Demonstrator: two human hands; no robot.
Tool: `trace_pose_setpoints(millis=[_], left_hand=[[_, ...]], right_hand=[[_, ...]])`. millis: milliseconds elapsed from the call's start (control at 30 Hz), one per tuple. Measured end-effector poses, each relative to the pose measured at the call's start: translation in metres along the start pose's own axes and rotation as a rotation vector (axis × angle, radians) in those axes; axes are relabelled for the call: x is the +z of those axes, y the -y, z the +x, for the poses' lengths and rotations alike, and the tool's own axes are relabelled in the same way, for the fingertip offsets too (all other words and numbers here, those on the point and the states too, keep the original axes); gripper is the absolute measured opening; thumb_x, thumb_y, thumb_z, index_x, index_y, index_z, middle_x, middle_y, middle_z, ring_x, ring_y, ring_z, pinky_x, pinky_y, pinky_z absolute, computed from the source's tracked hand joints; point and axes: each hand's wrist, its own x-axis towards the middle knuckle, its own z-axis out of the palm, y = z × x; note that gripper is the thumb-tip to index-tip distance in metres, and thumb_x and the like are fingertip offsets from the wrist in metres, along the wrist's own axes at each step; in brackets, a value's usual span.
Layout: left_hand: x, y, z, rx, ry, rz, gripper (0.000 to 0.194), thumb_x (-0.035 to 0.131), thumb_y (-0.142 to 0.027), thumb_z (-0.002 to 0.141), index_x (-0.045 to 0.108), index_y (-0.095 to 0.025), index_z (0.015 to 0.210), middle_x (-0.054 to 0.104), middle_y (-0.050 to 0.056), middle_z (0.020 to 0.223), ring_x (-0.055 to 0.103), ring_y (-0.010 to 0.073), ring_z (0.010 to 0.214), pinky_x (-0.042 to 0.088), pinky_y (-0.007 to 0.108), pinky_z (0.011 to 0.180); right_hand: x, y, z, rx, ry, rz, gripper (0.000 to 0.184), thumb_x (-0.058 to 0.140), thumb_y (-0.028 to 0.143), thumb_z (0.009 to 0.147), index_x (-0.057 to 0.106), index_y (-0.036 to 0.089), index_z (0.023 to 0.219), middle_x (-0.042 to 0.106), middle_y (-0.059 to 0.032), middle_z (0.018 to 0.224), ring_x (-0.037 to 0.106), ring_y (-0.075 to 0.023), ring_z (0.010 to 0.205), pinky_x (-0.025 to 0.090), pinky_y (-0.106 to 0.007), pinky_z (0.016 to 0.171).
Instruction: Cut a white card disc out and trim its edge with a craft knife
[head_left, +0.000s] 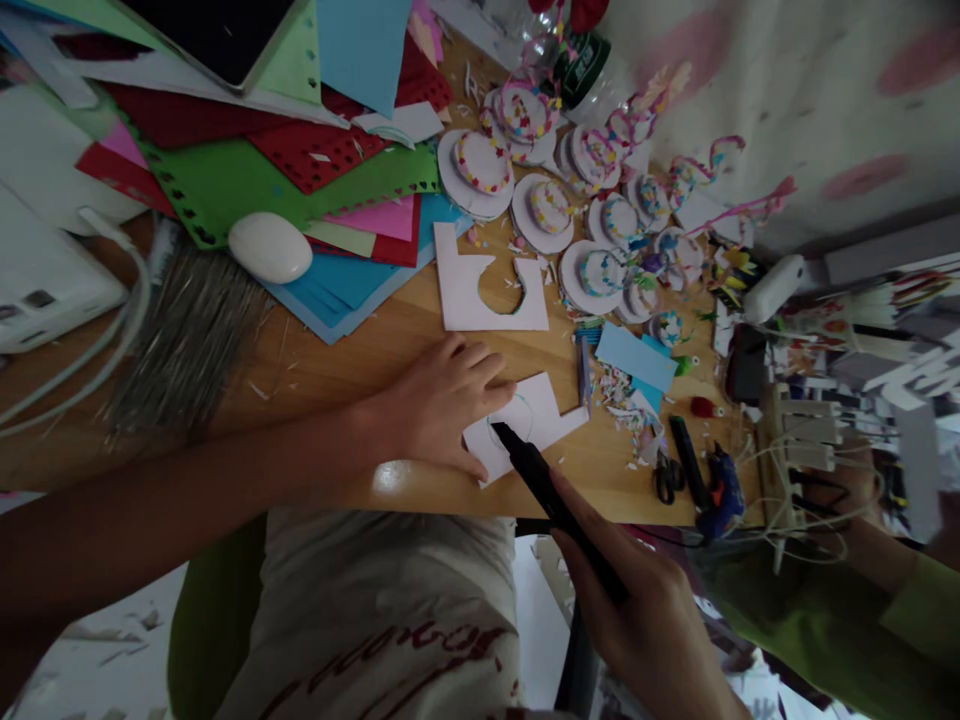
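My left hand (442, 405) lies flat with fingers spread, thumb and fingertips on the edge of a white foam-like sheet (555, 428). A thin greenish circle is drawn on that sheet. My right hand (630, 590) grips a black utility knife (536, 475), its tip resting at or just above the drawn circle. Past my left hand lies a second white sheet (457, 290) with a round hole cut through it. A slim bluish strip (584, 372) stands close to the right end of the marked sheet.
Several small decorated paper hats (551, 208) crowd the back. Coloured sheets (300, 190), a white mouse (270, 247) and a bundle of wires (187, 335) are at left. Scissors (666, 478), a blue glue gun (721, 492) and a power strip (784, 470) sit right, near another person's arm (870, 545).
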Motion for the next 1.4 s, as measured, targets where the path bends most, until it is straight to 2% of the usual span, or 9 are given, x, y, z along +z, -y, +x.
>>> trace_pose_setpoints(millis=[167,400,600,800,1000,1133,1233,1333,1400], left_hand=[[0.0,0.0,0.0,-0.003,0.009,0.016,0.086,0.064,-0.081,0.062,0.062,-0.016,0.118,0.06,0.012,0.106,0.05,0.0316,0.101,0.032,0.042,0.086],[0.001,0.0,0.0,-0.003,0.013,0.018,0.088,0.064,-0.08,0.062,0.06,-0.016,0.122,0.06,0.013,0.107,0.05,0.0317,0.103,0.032,0.042,0.087],[0.003,0.0,0.001,-0.007,0.012,0.007,0.091,0.065,-0.081,0.062,0.06,-0.015,0.124,0.06,0.013,0.107,0.05,0.0323,0.103,0.032,0.043,0.087],[0.003,0.0,0.001,-0.007,0.005,-0.001,0.087,0.055,-0.083,0.069,0.061,-0.015,0.124,0.06,0.014,0.106,0.049,0.0321,0.102,0.031,0.043,0.087],[0.003,0.001,0.002,-0.002,0.009,-0.004,0.087,0.053,-0.083,0.07,0.062,-0.014,0.123,0.06,0.014,0.106,0.049,0.0325,0.101,0.031,0.043,0.087],[0.003,0.001,0.001,0.004,0.009,-0.003,0.086,0.054,-0.083,0.07,0.063,-0.014,0.122,0.06,0.014,0.106,0.049,0.0328,0.102,0.031,0.043,0.087],[0.003,0.001,0.001,-0.005,0.003,0.005,0.087,0.055,-0.083,0.068,0.063,-0.015,0.122,0.06,0.014,0.106,0.049,0.0326,0.102,0.031,0.043,0.086],[0.003,0.001,0.001,-0.001,-0.003,0.009,0.089,0.054,-0.084,0.069,0.062,-0.015,0.124,0.061,0.014,0.106,0.049,0.0324,0.101,0.031,0.043,0.086],[0.004,0.002,0.001,0.002,-0.001,0.007,0.089,0.052,-0.084,0.069,0.062,-0.015,0.124,0.061,0.014,0.105,0.049,0.0324,0.1,0.031,0.043,0.086]], right_hand=[[0.002,0.002,0.001,-0.008,-0.003,0.001,0.047,0.046,0.025,0.099,0.044,0.022,0.146,0.069,-0.008,0.123,0.074,-0.0201,0.092,0.058,-0.02,0.065],[0.002,0.008,0.004,-0.084,0.003,-0.105,0.048,0.041,0.024,0.101,0.039,0.022,0.149,0.075,-0.0027,0.095,0.072,-0.0155,0.062,0.051,-0.021,0.047],[0.011,0.015,0.002,-0.183,-0.041,-0.298,0.048,0.033,0.022,0.102,0.036,0.014,0.15,0.06,0.0028,0.064,0.06,-0.0154,0.043,0.038,-0.029,0.039],[0.032,0.017,-0.005,-0.211,-0.12,-0.476,0.053,0.033,0.013,0.098,0.034,0.009,0.15,0.052,0.0025,0.06,0.052,-0.0139,0.042,0.033,-0.03,0.04],[0.05,0.022,-0.012,-0.206,-0.171,-0.696,0.066,0.032,0.003,0.093,0.015,0.008,0.156,0.047,0.0026,0.058,0.045,-0.0128,0.04,0.03,-0.03,0.041],[0.059,0.012,-0.013,-0.224,-0.186,-0.675,0.067,0.035,0.005,0.094,0.013,0.008,0.157,0.048,0.0025,0.058,0.046,-0.0131,0.04,0.033,-0.029,0.042],[0.062,0.001,-0.013,-0.229,-0.214,-0.54,0.063,0.038,0.012,0.098,0.016,0.011,0.157,0.054,0.0018,0.061,0.05,-0.0137,0.042,0.036,-0.028,0.042],[0.052,-0.007,-0.013,-0.209,-0.191,-0.315,0.057,0.04,0.02,0.102,0.022,0.016,0.156,0.064,-0.001,0.071,0.057,-0.0129,0.048,0.042,-0.026,0.046],[0.04,-0.009,-0.014,-0.201,-0.148,-0.248,0.053,0.041,0.022,0.102,0.029,0.017,0.154,0.069,-0.0032,0.078,0.06,-0.0127,0.052,0.044,-0.025,0.049]])
